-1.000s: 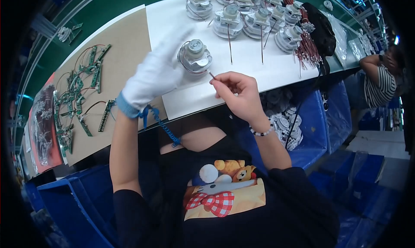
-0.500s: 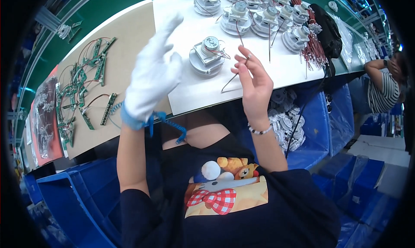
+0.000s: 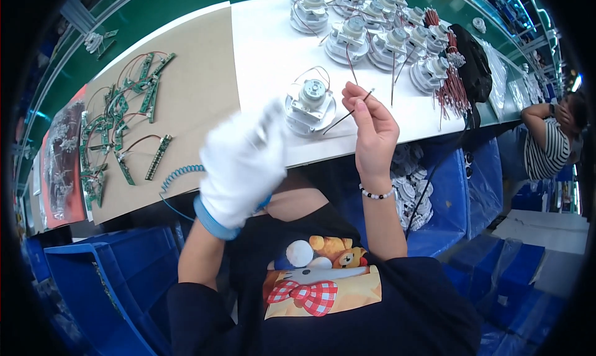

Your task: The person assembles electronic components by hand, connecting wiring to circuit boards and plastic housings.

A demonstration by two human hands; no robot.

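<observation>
My left hand [image 3: 244, 163] wears a white glove with a blue wrist strap and hangs blurred above the table's near edge, fingers apart, holding nothing I can see. A small white and grey motor unit [image 3: 310, 109] with thin wires stands on the white sheet [image 3: 267, 51] just beyond it. My right hand [image 3: 369, 130] is bare, with a bead bracelet, and pinches a thin dark wire [image 3: 347, 114] that runs from the motor unit up past my fingertips.
Several similar motor units [image 3: 366, 20] stand in rows at the back. Green circuit strips with wires [image 3: 118, 126] lie on brown cardboard [image 3: 198, 89] at left. A bundle of red wires [image 3: 452, 92] lies at right. Blue bins [image 3: 93, 281] sit below. Another person [image 3: 549, 135] sits far right.
My gloved left hand dropped from near the motor unit toward the table's near edge. My right hand lifted the thin wire up and to the right.
</observation>
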